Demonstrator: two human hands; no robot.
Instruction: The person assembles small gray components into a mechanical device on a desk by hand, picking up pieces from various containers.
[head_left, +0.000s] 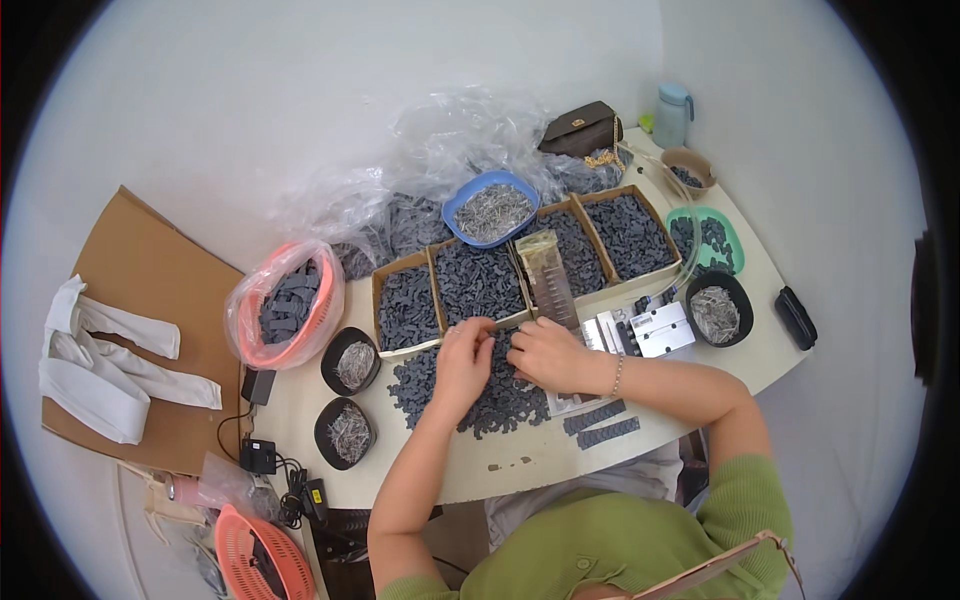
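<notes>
My left hand (466,362) is over a loose pile of small dark grey plastic pieces (415,385), its fingers bent together. Close by on the right, my right hand (545,355) is also closed, the fingertips turned toward the left one. Whatever is between the fingers of either hand is too small to make out. Just beyond both hands stand cardboard boxes (404,351) filled with the same grey pieces. A silver metal fixture (662,330) lies right of my right hand. Two assembled grey strips (608,433) rest near the table's front edge.
Black bowls (352,361) of metal pins stand left, another black bowl (716,312) right. A blue tray (491,207) of pins sits on the boxes, near a clear ribbed tray (548,280). Also around are a pink basket (284,305), a green tray (738,245) and a black case (796,318).
</notes>
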